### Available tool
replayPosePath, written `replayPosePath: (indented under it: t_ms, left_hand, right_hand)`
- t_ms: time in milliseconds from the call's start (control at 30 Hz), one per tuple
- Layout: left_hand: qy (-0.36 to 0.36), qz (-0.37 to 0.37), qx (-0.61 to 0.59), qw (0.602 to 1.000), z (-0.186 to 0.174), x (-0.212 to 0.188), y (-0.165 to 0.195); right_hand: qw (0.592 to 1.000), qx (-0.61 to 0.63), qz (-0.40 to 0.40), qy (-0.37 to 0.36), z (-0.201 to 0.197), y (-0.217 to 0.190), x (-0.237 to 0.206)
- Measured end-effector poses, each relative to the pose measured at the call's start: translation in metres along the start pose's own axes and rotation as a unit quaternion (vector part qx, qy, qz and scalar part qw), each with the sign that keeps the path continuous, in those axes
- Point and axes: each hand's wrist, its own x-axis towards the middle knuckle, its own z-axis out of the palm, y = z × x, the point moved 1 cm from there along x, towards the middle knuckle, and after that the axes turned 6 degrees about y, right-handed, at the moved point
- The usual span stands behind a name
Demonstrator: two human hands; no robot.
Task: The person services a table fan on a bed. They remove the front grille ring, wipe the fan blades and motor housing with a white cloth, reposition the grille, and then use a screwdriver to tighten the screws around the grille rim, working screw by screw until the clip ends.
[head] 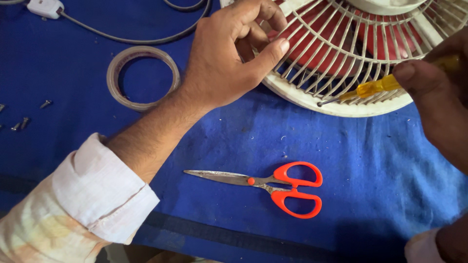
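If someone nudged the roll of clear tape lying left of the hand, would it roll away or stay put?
The tape roll lies flat on its side on the blue cloth, so a nudge would probably slide it rather than roll it. It looks thin-walled and mostly hollow, so likely light. The cloth may drag on it a little.

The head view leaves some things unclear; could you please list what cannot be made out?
- Fan grille: cut off by the top edge.
- Red blades: mostly hidden behind the grille bars.
- Screwdriver: handle end covered by the right hand.
- Left hand: fingertips tucked in among the bars.
- Screws: too small to tell their type.
- Cable: leaves the frame at the top.
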Motion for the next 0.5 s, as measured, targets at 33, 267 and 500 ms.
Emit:
replayPosePath:
  t_ms: [33,267,500]
  left_hand:
    - [0.000,0.001,-0.001,1.000,0.000,0.000,0.000]
    - [-0.001,0.000,0.008,1.000,0.000,0.002,0.001]
    - [0.004,0.007,-0.005,1.000,0.000,0.001,0.003]
  right_hand:
    - [1.000,0.021,0.014,-0.001,-0.001,0.001,-0.002]
    - [0.999,0.036,0.037,0.000,0.001,-0.043,0.010]
    - [0.997,0.008,0.073,0.012,0.003,-0.070,0.015]
